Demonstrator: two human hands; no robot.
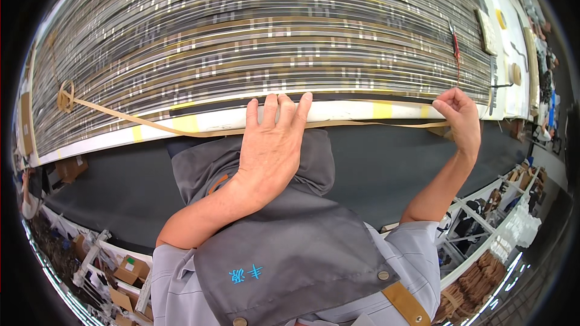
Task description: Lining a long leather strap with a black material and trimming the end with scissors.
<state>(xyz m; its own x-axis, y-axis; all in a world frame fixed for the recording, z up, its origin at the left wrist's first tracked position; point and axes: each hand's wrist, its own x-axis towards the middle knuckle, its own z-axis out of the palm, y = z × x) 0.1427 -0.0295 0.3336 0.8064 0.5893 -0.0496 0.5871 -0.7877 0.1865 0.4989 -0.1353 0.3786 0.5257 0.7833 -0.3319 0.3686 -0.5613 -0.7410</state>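
My left hand [266, 145] lies flat at the near table edge, fingers stretched out over the white border and the dark fabric edge. Beneath it passes a long beige tape [163, 127], which runs from a loose coil [66, 98] at the far left along the edge toward my right wrist. Thumb and fingers of my right hand [457, 115] are pinched together at the right end of the fabric edge; what they hold is too small to make out. Layered striped fabric [254, 36] covers the table. A slim red-handled tool [454, 42] with a red cord rests beyond my right hand.
The white table border [229, 119] has yellow tape patches. At the right lie a pale block [485, 31] and a small tape roll [515, 73]. Behind me are shelves with cardboard boxes [131, 269] and brown bundles [477, 287]. Other people are in the background.
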